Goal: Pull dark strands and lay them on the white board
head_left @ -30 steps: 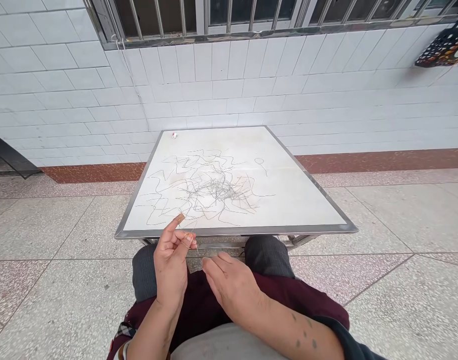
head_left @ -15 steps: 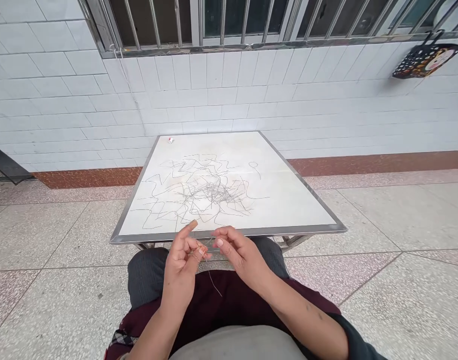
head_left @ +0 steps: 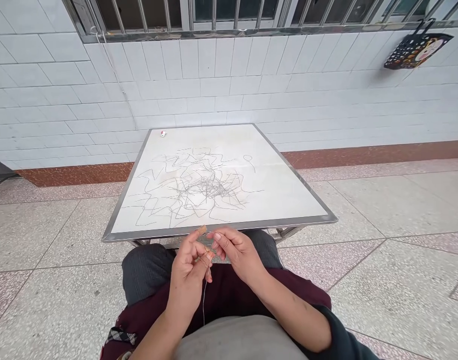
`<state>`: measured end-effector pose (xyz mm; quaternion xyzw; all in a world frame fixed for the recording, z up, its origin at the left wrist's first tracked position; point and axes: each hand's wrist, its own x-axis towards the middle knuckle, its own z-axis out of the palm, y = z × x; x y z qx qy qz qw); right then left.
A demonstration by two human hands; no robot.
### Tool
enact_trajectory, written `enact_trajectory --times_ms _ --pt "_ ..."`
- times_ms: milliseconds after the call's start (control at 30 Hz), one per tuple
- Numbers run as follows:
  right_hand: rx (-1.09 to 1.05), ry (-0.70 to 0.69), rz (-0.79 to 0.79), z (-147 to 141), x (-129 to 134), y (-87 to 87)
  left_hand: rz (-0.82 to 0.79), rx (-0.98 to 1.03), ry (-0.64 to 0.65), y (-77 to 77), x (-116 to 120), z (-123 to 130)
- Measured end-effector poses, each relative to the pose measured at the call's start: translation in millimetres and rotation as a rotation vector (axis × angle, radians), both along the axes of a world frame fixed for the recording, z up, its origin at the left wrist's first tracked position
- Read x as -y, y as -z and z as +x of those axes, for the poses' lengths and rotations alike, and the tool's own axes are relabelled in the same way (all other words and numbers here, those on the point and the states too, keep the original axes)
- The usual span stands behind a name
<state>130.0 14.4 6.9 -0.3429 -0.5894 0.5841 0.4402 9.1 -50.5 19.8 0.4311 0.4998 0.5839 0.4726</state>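
My left hand [head_left: 187,272] is in front of the table's near edge, thumb and fingers pinched on a thin wire [head_left: 204,300]. One pale end of it hangs down over the dark red clothing on my lap. A tan covering wraps the tip of my left index finger. Close against it, my right hand [head_left: 239,252] has its thumb and fingertips pinched together at the wire's upper part. The exact spot between the fingertips is too small to make out. Beyond both hands, a loose tangle of thin kinked wires [head_left: 210,187] is spread over the white table [head_left: 289,200].
A metal rim [head_left: 221,228] edges the tabletop. A small white and red object [head_left: 163,134] lies at its far left corner. Behind stands a white tiled wall [head_left: 214,90] with a barred window. A patterned bag [head_left: 416,50] hangs at the upper right.
My hands have drawn closer together, the left shifting a little to the right. The hanging wire end now drops straighter down. The whole view has shifted slightly.
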Motion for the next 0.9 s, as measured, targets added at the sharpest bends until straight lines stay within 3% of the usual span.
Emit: enact_trajectory --times_ms 100,467,633,900 --pt "0.007 -0.023 0.008 1 -2 -0.4 -0.017 0.01 -0.005 2.2 1 0" --pt "-0.09 -0.34 -0.144 7 -14 -8.5 -0.069 -0.028 -0.012 -0.2 3 6" --pt "-0.094 -0.384 -0.153 9 -18 -5.7 -0.06 -0.047 -0.022 3.9 4 7" --pt "-0.046 -0.344 -0.112 12 -22 -8.3 -0.071 -0.014 -0.001 0.3 1 10"
